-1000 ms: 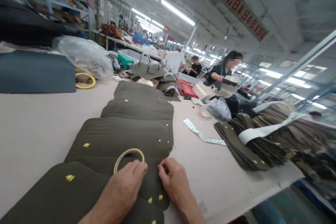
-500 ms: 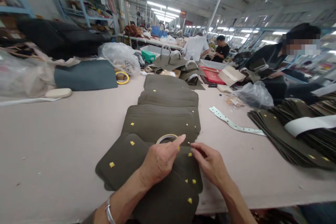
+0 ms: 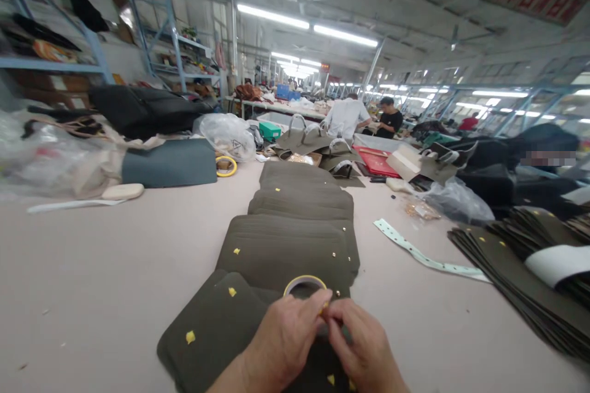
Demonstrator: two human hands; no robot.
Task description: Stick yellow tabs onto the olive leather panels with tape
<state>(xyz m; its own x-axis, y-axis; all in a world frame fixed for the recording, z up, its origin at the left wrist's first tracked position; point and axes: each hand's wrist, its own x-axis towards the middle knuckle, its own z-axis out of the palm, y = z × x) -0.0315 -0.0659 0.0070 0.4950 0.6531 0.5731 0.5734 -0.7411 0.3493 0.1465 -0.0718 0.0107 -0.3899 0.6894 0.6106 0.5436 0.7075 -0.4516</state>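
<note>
Overlapping dark olive panels [image 3: 290,245] run up the middle of the table, with small yellow tape pieces [image 3: 190,337] and metal studs [image 3: 334,255] on them. My left hand [image 3: 288,331] is closed around the near side of a yellow tape roll [image 3: 305,278], above the nearest panels. Beside it, my right hand [image 3: 357,334] is pinched at the tape by my left fingertips. The fingertips of both hands meet there, and a bit of yellow shows between them.
A pale green perforated strip [image 3: 428,261] and a stack of dark pieces [image 3: 520,282] lie on the right. Back left are a blue-grey sheet [image 3: 170,164] and another yellow roll [image 3: 226,166]. Plastic bags, a red tray [image 3: 378,161] and people are farther off.
My right hand has moved left to meet my left hand at the tape. The view has tilted up, so the table and panels sit lower in the picture.
</note>
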